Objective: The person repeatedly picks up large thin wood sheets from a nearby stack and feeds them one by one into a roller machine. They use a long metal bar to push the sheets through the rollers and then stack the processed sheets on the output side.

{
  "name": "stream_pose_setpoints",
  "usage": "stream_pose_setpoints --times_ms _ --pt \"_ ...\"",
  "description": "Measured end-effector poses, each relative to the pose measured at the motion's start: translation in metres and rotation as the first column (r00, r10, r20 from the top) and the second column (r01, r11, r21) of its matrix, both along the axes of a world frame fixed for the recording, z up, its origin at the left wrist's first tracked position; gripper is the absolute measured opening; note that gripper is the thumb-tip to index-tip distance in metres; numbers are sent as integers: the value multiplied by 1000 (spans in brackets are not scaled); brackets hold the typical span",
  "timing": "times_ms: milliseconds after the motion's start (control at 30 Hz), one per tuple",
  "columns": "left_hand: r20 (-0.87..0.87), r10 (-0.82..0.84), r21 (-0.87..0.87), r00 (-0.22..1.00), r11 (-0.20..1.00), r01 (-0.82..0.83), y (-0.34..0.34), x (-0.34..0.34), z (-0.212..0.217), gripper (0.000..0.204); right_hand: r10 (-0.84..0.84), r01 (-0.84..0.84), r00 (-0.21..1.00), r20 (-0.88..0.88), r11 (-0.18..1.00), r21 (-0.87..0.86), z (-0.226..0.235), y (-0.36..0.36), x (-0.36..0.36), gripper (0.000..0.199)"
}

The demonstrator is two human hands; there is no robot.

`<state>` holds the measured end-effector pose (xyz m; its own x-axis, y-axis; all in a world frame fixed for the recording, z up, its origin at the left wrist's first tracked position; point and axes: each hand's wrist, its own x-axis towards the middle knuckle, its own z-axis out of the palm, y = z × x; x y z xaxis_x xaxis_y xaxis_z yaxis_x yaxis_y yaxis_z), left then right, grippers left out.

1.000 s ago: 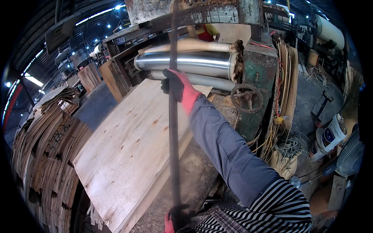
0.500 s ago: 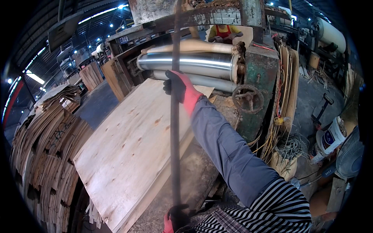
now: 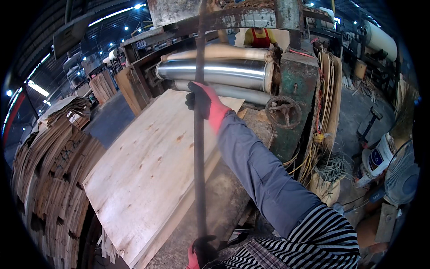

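Observation:
A long dark pole runs from the top of the view down to the lower edge. My right hand, in a pink and black glove, is closed around its middle, dark fingers curled past the left side. Near the lower edge my left hand, gloved alike, is closed at the pole's lower end; its fingers show only in part. Beneath and left of the pole lies a stack of pale wood sheets with small brown knots. Beyond my right hand are a shiny metal roller and a duller grey roller.
A green machine side with a handwheel stands right of the rollers. Stacked rough veneer rises at the left. On the right are upright veneer strips, a white bucket and a fan. A person in a red apron is behind the machine.
The view has shifted slightly, and both hands keep their hold on the pole. Behind the rollers, the person's hands have moved apart from in front of the apron.

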<state>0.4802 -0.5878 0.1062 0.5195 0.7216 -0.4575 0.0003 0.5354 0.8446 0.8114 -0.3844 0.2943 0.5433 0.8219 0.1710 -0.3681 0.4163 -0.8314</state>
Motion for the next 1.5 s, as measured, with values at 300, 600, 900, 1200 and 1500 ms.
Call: stream_pose_setpoints --times_ms 300,600,900,1200,1500 --pt "-7 -42 25 999 999 42 -4 -13 0 23 4 -5 1000 -12 1000 -12 -5 -2 -14 25" --pt "-122 73 24 990 997 -70 -16 -45 31 24 38 -39 998 -47 999 -21 -16 -1 -50 24" --pt "-136 -29 117 990 992 45 -7 -109 -10 30 17 -22 997 -81 997 -68 -32 -2 -105 27" --pt "-50 16 -17 999 1000 -17 -21 -181 -13 42 49 -65 988 -149 992 -108 -47 -7 -155 26" --pt "-125 -143 335 982 925 177 -31 -215 -41 53 50 -65 991 -124 991 -118 -37 -6 -167 27"
